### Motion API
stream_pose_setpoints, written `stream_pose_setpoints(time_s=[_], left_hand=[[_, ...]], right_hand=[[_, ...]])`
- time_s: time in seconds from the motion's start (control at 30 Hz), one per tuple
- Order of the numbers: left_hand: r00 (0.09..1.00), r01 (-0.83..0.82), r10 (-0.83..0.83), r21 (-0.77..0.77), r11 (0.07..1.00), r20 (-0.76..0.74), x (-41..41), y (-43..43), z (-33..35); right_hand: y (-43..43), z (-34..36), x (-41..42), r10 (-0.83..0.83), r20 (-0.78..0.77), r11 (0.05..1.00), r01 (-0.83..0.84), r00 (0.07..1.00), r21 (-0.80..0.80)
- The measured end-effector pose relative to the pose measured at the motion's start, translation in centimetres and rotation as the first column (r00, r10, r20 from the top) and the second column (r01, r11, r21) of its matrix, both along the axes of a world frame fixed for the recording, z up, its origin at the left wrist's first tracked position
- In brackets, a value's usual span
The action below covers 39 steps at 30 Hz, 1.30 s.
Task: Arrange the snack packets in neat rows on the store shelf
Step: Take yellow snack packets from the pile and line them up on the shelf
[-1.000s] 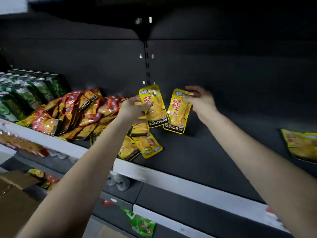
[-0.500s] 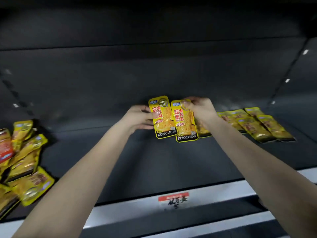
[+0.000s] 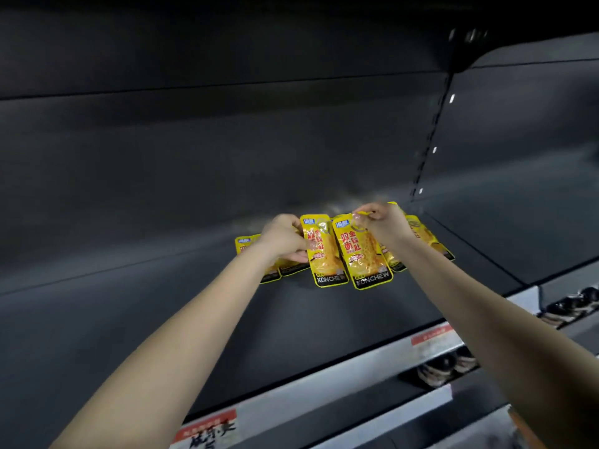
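Note:
Two yellow KONCHEW snack packets hang side by side over the dark shelf (image 3: 227, 319). My left hand (image 3: 283, 238) grips the left packet (image 3: 324, 254) by its left edge. My right hand (image 3: 384, 223) pinches the right packet (image 3: 364, 254) at its top corner. Behind them, more yellow packets lie flat in a row near the back wall: some left of my left hand (image 3: 248, 246), others right of my right hand (image 3: 421, 234). The hands and the held packets hide the middle of that row.
The shelf's back panel (image 3: 259, 140) is dark and bare. A slotted upright (image 3: 431, 140) divides the bays at the right. The front rail carries red and white price labels (image 3: 207, 429). Round dark items (image 3: 444, 367) sit on the shelf below at the right.
The view has swung right, from the heap of red and yellow packets to the laid row. Both hands carried their packets along and now hold them over that row.

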State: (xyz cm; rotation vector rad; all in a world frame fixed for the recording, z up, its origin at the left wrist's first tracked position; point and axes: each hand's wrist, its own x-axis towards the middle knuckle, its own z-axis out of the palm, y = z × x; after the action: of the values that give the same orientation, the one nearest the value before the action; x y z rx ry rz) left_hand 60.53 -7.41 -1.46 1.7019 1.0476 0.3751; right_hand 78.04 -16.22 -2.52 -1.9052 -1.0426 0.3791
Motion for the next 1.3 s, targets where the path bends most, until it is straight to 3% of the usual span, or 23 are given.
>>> stream_pose_setpoints(time_s=[0.17, 0.27, 0.33, 0.6, 0.77, 1.03, 1.3], left_hand=[[0.988, 0.047, -0.035, 0.077, 0.996, -0.148, 0.6, -0.8, -0.9], [0.977, 0.045, -0.02, 0.114, 0.992, -0.211, 0.5, -1.3, -1.2], [0.972, 0.035, -0.003, 0.133, 0.99, -0.234, 0.7, -1.2, -1.4], [0.973, 0.045, 0.01, 0.232, 0.972, -0.23, 0.9, -2.1, -1.7], [0.972, 0.028, 0.065, 0.388, 0.921, -0.225, -0.1, -2.0, -1.5], [0.954, -0.177, 0.273, 0.498, 0.849, -0.126, -6.7, 0.1, -0.5], [0.843, -0.411, 0.534, 0.556, 0.722, -0.07, -22.0, 1.6, 0.7]], right_hand=[[0.5, -1.7, 1.0, 0.065, 0.272, 0.986, -0.021, 0.96, -0.162], [0.3, -3.0, 1.2, 0.162, 0.553, 0.955, 0.012, 0.817, -0.297], [0.3, -3.3, 1.4, 0.184, 0.598, 0.949, 0.017, 0.78, -0.315], [0.0, -3.0, 1.6, 0.164, 0.576, 0.963, -0.004, 0.8, -0.269], [0.1, -2.4, -0.1, 0.137, 0.556, 0.977, -0.02, 0.82, -0.212], [3.4, -0.3, -9.9, 0.301, 0.554, 0.954, -0.246, 0.776, -0.174], [8.0, 0.3, -24.7, 0.572, 0.424, 0.806, -0.576, 0.702, -0.134]])
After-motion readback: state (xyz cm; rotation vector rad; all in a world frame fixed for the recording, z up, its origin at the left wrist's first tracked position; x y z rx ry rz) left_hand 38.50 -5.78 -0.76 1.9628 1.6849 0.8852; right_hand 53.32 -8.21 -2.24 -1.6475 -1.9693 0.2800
